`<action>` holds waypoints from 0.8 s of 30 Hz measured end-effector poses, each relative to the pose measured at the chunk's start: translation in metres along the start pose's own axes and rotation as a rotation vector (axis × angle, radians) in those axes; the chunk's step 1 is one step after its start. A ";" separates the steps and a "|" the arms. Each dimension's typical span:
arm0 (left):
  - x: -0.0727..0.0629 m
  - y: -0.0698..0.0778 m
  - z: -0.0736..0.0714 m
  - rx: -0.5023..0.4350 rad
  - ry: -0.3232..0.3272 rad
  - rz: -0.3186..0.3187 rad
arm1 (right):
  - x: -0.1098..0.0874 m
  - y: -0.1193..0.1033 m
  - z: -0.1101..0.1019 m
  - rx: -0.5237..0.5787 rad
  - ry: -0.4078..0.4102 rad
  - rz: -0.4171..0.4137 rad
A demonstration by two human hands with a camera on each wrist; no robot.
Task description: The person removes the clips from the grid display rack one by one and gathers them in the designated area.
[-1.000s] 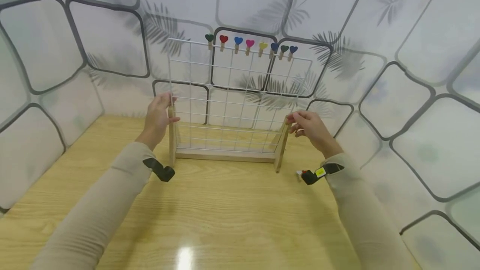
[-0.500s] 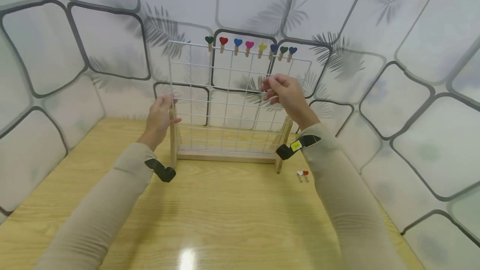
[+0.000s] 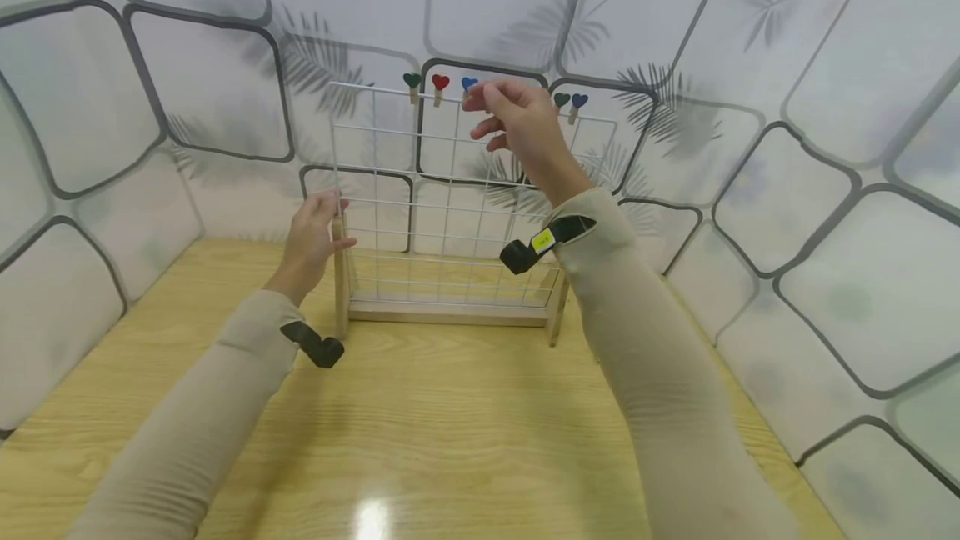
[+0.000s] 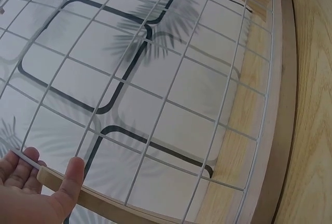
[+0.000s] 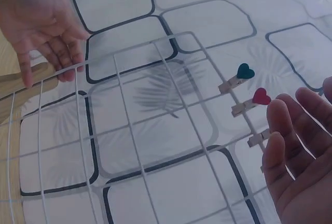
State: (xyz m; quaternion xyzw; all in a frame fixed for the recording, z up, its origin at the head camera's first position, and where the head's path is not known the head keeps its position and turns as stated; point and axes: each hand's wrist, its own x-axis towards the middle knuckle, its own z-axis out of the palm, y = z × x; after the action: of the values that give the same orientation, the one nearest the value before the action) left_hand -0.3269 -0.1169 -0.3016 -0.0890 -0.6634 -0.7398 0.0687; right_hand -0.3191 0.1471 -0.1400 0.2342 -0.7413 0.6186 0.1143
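A white wire grid rack stands upright on a wooden base bar between two wooden side posts. My left hand holds its left edge by the post, thumb in front. Heart-topped clothespins line the top wire: green, red, blue, and at the right dark green and dark blue. The right hand is raised before the row's middle and hides the pins there. In the right wrist view its loosely bent fingers hold nothing, close to the red heart.
The rack stands on a wood-grain table. Behind it and to both sides rise walls patterned with rounded outlines and leaves. My right forearm crosses over the table's right part.
My right hand has left the right post and moved up and left to the row of clothespins. Its arm now covers two loose pins on the table. The left hand keeps its hold.
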 end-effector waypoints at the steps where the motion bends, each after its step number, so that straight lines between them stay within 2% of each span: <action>1: 0.000 0.000 -0.001 -0.004 -0.003 0.003 | 0.003 -0.004 0.003 -0.002 -0.006 -0.003; 12: 0.000 -0.004 -0.001 -0.032 -0.025 0.033 | 0.023 -0.024 0.026 0.026 -0.052 0.028; 19: 0.001 -0.005 0.001 -0.008 -0.020 0.048 | 0.037 -0.029 0.035 -0.091 -0.102 0.084; 24: -0.001 -0.005 0.000 0.044 -0.009 0.044 | 0.046 -0.027 0.043 -0.187 -0.160 0.129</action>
State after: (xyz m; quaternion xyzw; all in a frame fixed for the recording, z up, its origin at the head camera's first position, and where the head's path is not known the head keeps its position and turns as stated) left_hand -0.3277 -0.1165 -0.3070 -0.1056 -0.6775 -0.7230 0.0838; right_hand -0.3407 0.0925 -0.1039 0.2229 -0.8159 0.5323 0.0365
